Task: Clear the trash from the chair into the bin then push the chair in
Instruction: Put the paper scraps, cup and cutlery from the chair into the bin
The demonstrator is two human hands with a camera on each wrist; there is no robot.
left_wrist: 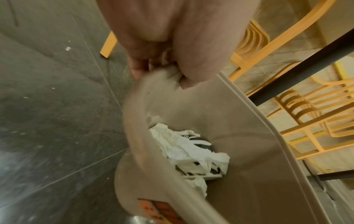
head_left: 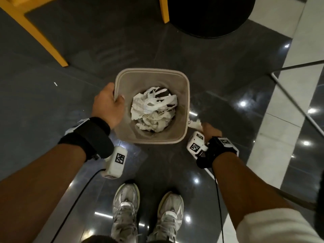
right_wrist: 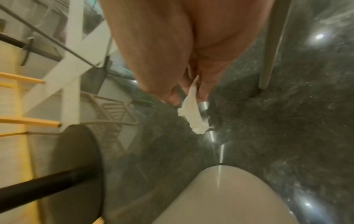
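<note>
A beige plastic bin [head_left: 185,95] stands in front of my feet, with crumpled white paper and plastic trash [head_left: 153,109] lying in its bottom. My left hand [head_left: 109,102] grips the bin's left rim [left_wrist: 162,84], thumb inside and fingers outside. My right hand [head_left: 209,131] is low beside the bin's right near corner and pinches a crumpled white tissue [head_left: 195,124], which hangs from the fingers [right_wrist: 193,115] outside the bin wall [right_wrist: 229,197]. Yellow chair legs [head_left: 43,41] stand at the far left.
A round black table base [head_left: 210,16] sits on the dark tiled floor ahead, with its black post [right_wrist: 38,189] in the right wrist view. A thin metal frame [head_left: 294,100] stands at the right over lighter tiles. More yellow chairs [left_wrist: 287,106] are behind the bin. My shoes [head_left: 147,214] are just below it.
</note>
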